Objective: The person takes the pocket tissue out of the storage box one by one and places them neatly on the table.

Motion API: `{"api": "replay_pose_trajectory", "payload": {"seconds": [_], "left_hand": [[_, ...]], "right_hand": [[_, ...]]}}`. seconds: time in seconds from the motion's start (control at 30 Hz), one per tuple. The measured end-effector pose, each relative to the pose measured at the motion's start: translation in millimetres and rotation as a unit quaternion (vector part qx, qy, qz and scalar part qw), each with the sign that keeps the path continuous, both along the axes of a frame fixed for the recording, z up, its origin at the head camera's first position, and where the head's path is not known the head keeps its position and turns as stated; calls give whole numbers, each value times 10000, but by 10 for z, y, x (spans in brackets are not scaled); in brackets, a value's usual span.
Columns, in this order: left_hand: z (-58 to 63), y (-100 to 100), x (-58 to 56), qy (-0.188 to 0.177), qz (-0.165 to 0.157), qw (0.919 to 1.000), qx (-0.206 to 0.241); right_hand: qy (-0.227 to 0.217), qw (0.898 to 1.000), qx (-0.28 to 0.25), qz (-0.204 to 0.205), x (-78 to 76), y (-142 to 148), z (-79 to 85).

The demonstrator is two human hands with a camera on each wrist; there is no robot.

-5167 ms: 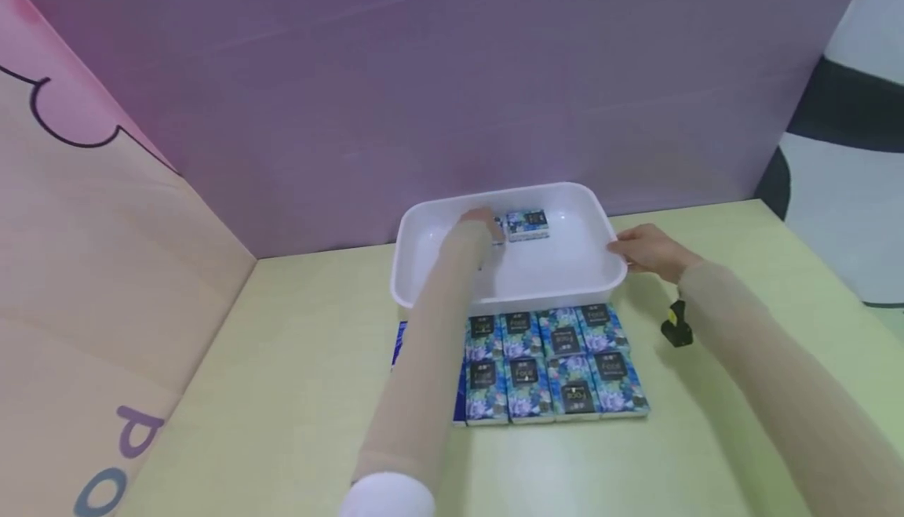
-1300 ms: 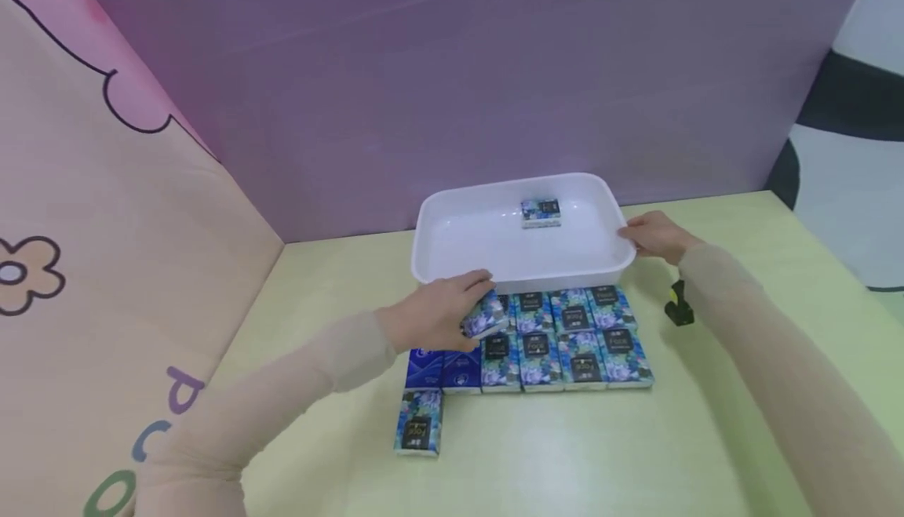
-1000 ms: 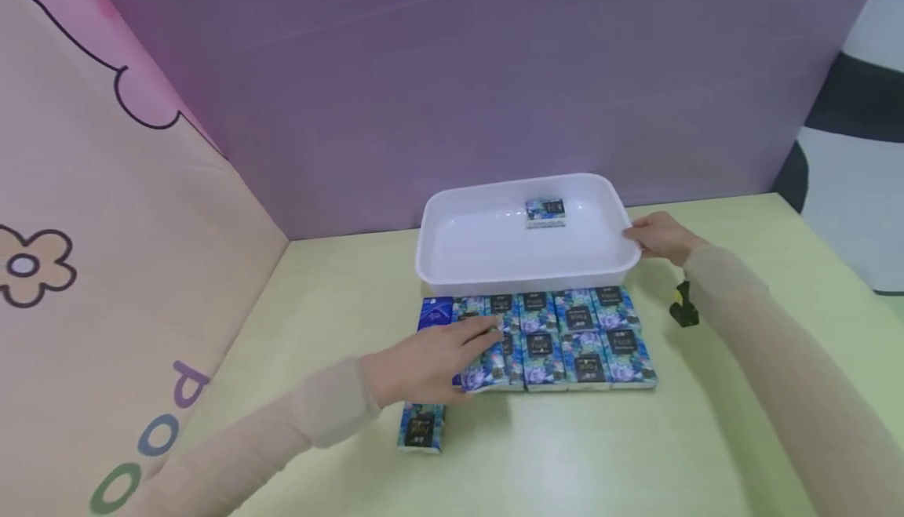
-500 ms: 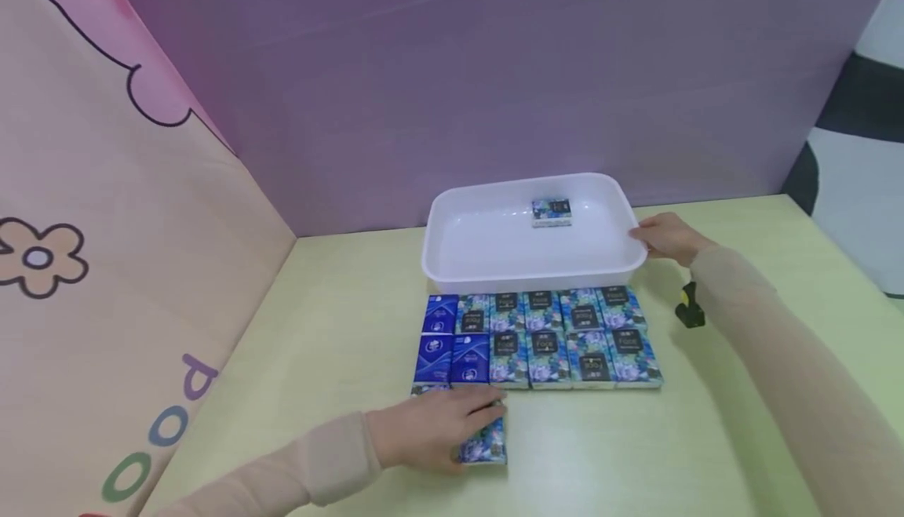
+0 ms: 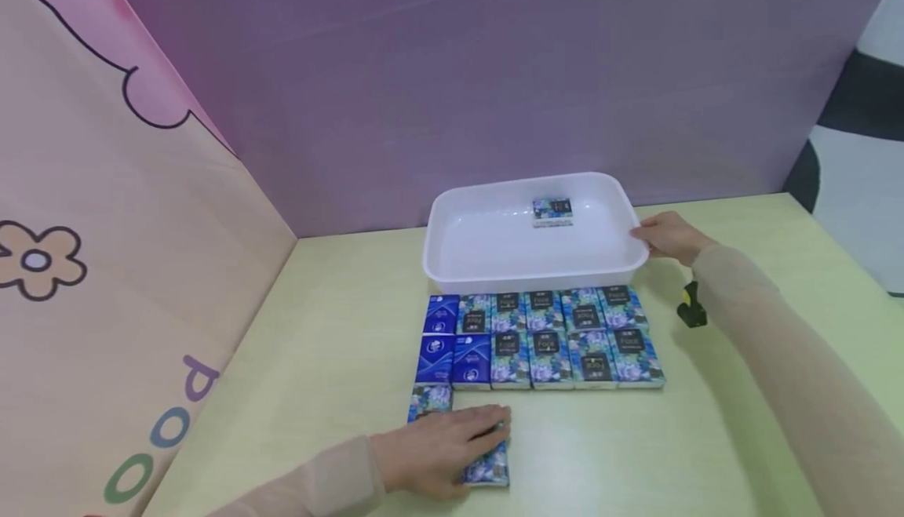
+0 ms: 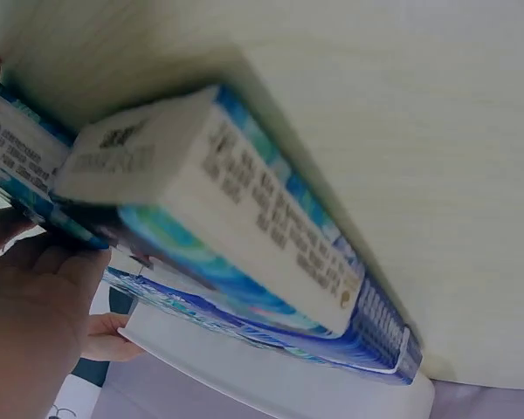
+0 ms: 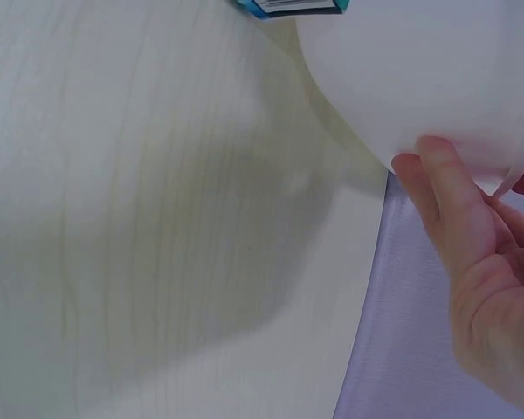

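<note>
My left hand (image 5: 441, 448) lies over a floral pocket tissue pack (image 5: 489, 470) at the table's front, fingers and thumb around its sides. In the left wrist view that pack (image 6: 22, 144) sits between thumb and fingers, beside another floral pack (image 6: 244, 209). This neighbour (image 5: 429, 401) is partly covered by the hand in the head view. Behind them, two rows hold several floral packs (image 5: 549, 356) and 3 blue packs (image 5: 472, 360). With thumb and fingers my right hand (image 5: 667, 236) pinches the right rim of a white plastic tray (image 5: 487, 275); its fingers (image 7: 454, 196) press the outer wall.
One floral pack (image 5: 552, 211) lies inside the tray, near its back wall. The tray stands behind the rows, near the purple backdrop (image 5: 424, 93). A printed panel (image 5: 176, 266) borders the table's left side. A small black object (image 5: 692, 307) hangs by the right wrist.
My left hand took a floral pack from the tray, brought it forward over the rows and set it at the front beside another. The right hand stays at the tray's rim.
</note>
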State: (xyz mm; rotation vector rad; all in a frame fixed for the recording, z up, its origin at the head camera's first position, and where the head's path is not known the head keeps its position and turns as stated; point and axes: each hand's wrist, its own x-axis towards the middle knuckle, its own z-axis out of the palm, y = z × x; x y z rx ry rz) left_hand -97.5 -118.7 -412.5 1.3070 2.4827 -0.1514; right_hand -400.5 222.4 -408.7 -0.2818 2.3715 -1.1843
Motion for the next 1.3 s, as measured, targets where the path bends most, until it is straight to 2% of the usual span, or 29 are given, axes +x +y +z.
{"api": "replay_pose_trajectory", "payload": {"seconds": [0.13, 0.3, 0.57, 0.73, 1.03, 1.3], "left_hand": [[-38, -15, 69, 117, 64, 9999, 71], [-86, -45, 144, 808, 103, 9963, 256], [-165, -65, 163, 1520, 402, 9843, 799], [-192, -55, 159, 1916, 500, 9756, 953], [-225, -68, 164, 1787, 915, 9745, 1001], [-241, -57, 173, 1696, 1143, 9731, 1060]], "right_hand": [[12, 10000, 38, 69, 9, 3, 11], [87, 9999, 46, 121, 9, 14, 28], [74, 9999, 0, 111, 25, 38, 45], [93, 9999, -33, 108, 30, 51, 45], [22, 9999, -67, 84, 46, 51, 59], [27, 9999, -6, 110, 54, 69, 37]]}}
